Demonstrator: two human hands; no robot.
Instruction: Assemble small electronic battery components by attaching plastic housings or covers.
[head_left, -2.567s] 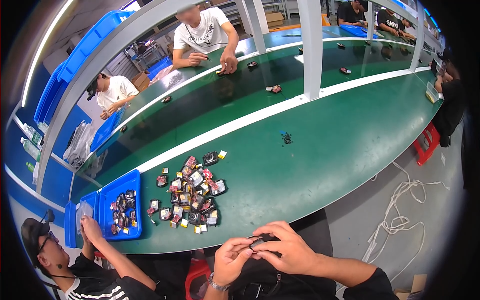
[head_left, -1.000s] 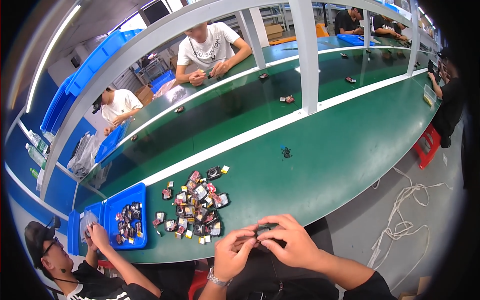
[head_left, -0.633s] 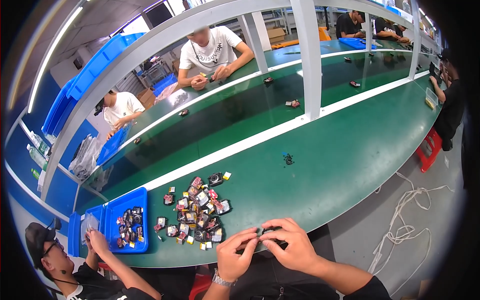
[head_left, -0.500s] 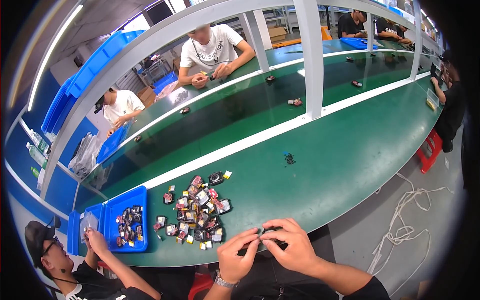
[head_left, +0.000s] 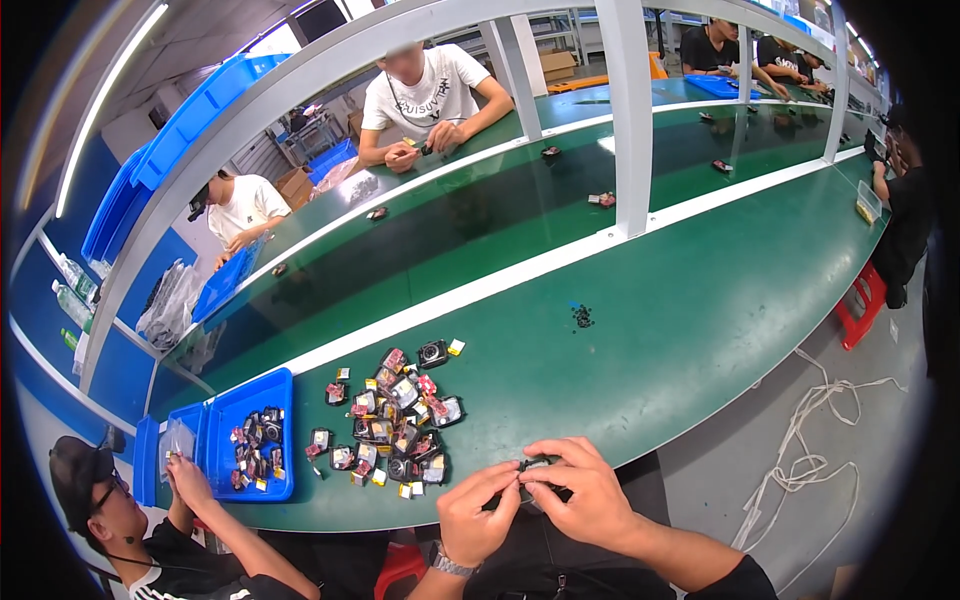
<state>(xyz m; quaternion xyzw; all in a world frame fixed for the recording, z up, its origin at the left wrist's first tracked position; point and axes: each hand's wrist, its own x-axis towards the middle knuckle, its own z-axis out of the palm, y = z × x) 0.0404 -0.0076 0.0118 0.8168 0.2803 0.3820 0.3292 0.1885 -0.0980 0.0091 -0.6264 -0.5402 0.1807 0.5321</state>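
Observation:
At the near edge of the green table (head_left: 680,330), my left hand (head_left: 472,518) and my right hand (head_left: 588,500) meet with bent fingers. Between their fingertips is a small black device (head_left: 534,464), mostly covered by the fingers, so its exact kind does not show. Both hands are closed on it. Left of my hands lies a pile of small black electronic units (head_left: 397,420) with reddish boards and white-and-yellow tabs. Farther off on the table sits a cluster of tiny dark pieces (head_left: 582,317).
A blue tray (head_left: 289,440) with similar units stands left of the pile. Beside it a co-worker (head_left: 195,485) handles a clear bag. A grey frame post (head_left: 628,130) rises beyond the table, before a belt carrying scattered units. White cables (head_left: 795,455) lie on the floor at right.
Units on the belt have shifted slightly to the right. My hands stay in nearly the same place, with a little more of the black device showing between the fingers.

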